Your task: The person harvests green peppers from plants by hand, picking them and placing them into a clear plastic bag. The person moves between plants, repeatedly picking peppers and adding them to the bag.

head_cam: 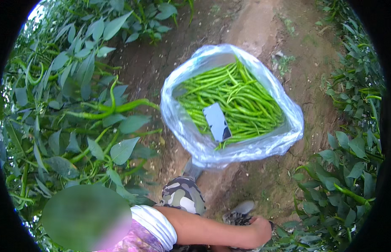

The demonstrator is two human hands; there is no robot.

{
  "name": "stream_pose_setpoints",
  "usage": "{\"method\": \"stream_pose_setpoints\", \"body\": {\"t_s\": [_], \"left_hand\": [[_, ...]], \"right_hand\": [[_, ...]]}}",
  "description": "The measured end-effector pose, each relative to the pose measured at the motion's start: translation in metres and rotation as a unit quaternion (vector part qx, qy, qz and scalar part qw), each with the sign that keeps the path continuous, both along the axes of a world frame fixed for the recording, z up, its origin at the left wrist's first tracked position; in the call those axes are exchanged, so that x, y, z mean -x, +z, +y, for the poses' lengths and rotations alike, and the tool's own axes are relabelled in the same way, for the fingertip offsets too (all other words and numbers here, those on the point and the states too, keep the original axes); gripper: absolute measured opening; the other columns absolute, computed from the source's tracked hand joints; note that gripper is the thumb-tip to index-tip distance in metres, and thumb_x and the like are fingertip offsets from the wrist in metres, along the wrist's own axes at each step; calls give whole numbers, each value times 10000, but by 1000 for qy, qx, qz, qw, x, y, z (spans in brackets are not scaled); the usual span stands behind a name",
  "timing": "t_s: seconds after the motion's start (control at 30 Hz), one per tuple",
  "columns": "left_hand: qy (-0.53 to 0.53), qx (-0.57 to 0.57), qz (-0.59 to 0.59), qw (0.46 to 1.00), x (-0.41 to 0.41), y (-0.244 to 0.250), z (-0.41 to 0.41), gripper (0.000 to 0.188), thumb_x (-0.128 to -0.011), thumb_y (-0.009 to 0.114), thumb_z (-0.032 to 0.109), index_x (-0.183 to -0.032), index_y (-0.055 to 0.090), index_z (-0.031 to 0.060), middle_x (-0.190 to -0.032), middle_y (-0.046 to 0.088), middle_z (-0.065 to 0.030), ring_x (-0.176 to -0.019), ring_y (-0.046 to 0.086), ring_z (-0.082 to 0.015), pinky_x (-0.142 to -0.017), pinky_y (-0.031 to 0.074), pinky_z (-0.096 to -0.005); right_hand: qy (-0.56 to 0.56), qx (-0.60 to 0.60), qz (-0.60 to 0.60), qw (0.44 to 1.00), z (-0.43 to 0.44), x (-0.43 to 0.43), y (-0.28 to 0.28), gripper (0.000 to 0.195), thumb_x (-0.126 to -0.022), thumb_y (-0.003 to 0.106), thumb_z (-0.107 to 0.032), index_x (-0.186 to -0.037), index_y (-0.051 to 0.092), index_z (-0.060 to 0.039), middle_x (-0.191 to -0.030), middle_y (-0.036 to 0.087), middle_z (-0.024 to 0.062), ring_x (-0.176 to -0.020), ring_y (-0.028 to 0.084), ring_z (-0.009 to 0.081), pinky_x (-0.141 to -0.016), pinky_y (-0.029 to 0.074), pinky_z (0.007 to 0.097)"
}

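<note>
My left hand (261,231) reaches across the front of my body to the lower right, its fingers curled. Something small and dark shows at its far edge, and I cannot tell whether the hand grips it. My right hand is out of view. Before me on the soil stands a clear plastic bag (264,148), its mouth spread wide. Long green chili peppers (245,97) fill it in a thick layer. On top of the peppers, near the bag's close side, lies a smartphone (216,121) with a shiny, reflecting face.
Leafy pepper plants (72,148) crowd the left side, some with hanging green peppers (116,108). More plants (356,176) line the right. A bare dirt path (255,28) runs between the rows. My camouflage trouser leg (182,195) and shoes (244,207) are below the bag.
</note>
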State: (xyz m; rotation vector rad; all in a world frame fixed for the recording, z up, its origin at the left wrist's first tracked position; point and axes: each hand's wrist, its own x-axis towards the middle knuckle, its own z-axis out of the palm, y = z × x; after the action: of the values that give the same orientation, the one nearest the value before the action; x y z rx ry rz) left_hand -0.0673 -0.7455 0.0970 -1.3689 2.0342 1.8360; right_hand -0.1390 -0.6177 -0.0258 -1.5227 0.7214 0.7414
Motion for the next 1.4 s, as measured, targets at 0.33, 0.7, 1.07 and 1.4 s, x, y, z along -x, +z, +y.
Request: {"method": "stream_pose_setpoints", "body": {"t_s": [0.33,0.7,1.07,1.4], "left_hand": [[6,202,-190,961,-78,-21,8,208,-665,592,137,-830,671,40,-740,631,-104,-711,607,-277,-567,456,-408],[482,204,-356,775,-371,-116,71,168,-681,543,47,-803,619,-38,-888,604,-242,-865,590,-361,-758,469,-427],[344,186,-310,867,-516,-310,122,1081,-342,821,87,-1300,323,37,-1153,513,-216,-1067,489,-361,-910,411,-406],[428,142,-374,810,-560,-419,150,708,-762,554,161,-1347,195,-11,-1228,429,-223,-1114,445,-293,-949,357,-362]], "right_hand": [[9,47,-60,997,37,-24,-66,261,-783,490,-150,-993,531,-2,-938,575,204,-919,548,346,-778,436,403],[-86,66,-84,991,86,-16,-81,312,-759,514,-164,-1020,545,5,-984,579,248,-966,536,397,-793,438,413],[-337,-134,-15,932,60,26,-140,365,-903,350,-335,-965,537,-28,-849,572,99,-761,522,159,-679,440,334],[-212,124,3,969,48,43,-141,265,-720,508,-121,-943,536,18,-830,571,237,-810,570,382,-703,443,445]]}}
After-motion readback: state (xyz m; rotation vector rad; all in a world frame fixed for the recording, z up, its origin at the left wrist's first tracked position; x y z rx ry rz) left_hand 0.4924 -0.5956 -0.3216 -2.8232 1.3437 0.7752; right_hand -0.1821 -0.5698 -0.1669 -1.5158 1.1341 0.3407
